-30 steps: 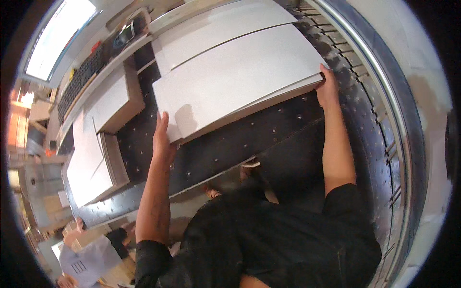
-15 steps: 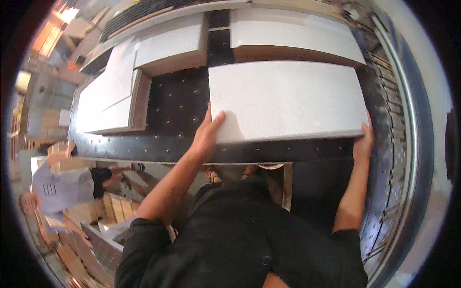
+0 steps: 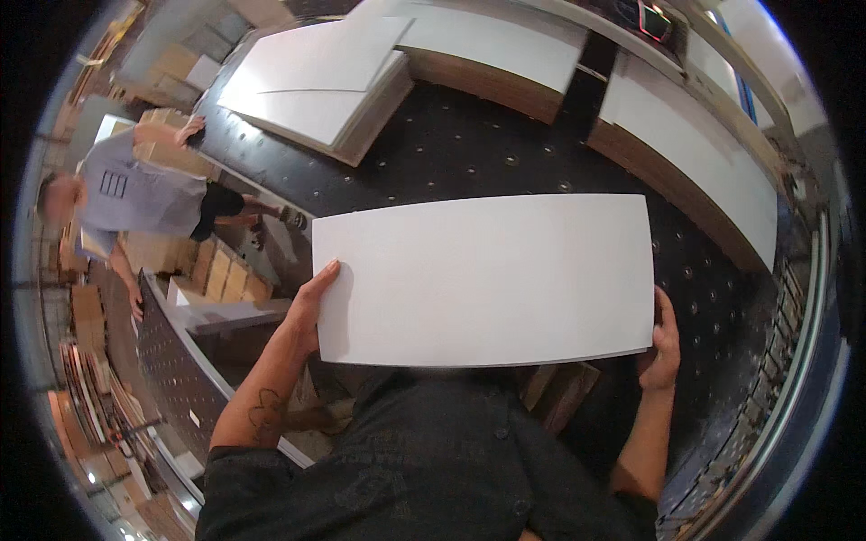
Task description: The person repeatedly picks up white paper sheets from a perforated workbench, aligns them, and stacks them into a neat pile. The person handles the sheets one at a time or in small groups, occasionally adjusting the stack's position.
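Observation:
A white rectangular board (image 3: 487, 279), perhaps several stacked flush, is held up in front of my body, over the near edge of the black table (image 3: 451, 144). My left hand (image 3: 313, 302) grips its left end, with the thumb on the top face and the other fingers hidden beneath. At the right end, my right hand (image 3: 662, 343) is closed around the edge, its fingers against the side. Beyond lie stacks of white boards with brown edges: one at the left (image 3: 316, 90), one at the back (image 3: 496, 45) and one at the right (image 3: 695, 144).
A person (image 3: 144, 180) in a light shirt and dark shorts stands at the left, one hand on the table corner. Behind them are cardboard-coloured stacks (image 3: 225, 270). A metal rail (image 3: 794, 397) runs along the right side. Small round studs dot the table top.
The white board has come off the table towards my body, carried by both hands. My view has turned right, so the table and its stacks appear rotated.

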`<control>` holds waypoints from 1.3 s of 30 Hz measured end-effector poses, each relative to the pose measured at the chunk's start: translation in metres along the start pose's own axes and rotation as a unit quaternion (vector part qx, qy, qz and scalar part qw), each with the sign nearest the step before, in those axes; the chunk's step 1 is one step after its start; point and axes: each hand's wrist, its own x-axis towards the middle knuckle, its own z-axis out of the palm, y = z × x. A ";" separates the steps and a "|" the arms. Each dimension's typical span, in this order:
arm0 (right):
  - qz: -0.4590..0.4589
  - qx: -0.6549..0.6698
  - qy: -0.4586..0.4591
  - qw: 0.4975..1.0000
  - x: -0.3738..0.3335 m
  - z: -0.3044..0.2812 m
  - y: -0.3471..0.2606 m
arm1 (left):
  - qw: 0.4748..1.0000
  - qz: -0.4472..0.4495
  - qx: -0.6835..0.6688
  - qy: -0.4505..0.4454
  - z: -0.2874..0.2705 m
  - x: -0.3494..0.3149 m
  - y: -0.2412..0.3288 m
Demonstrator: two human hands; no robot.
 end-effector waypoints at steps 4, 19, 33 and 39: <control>0.078 0.015 -0.123 0.989 0.064 0.016 0.000 | 0.996 0.037 -0.076 0.006 -0.042 0.005 -0.024; 0.107 0.056 -0.085 0.989 0.015 0.234 0.042 | 0.995 0.082 -0.040 -0.040 -0.274 -0.003 -0.012; 0.297 0.074 -0.473 0.827 -0.047 0.827 0.211 | 0.934 0.065 -0.251 0.246 -0.748 -0.149 -0.065; 0.354 0.023 -0.491 0.795 -0.090 0.908 0.220 | 0.934 0.022 -0.156 0.321 -0.830 -0.154 -0.102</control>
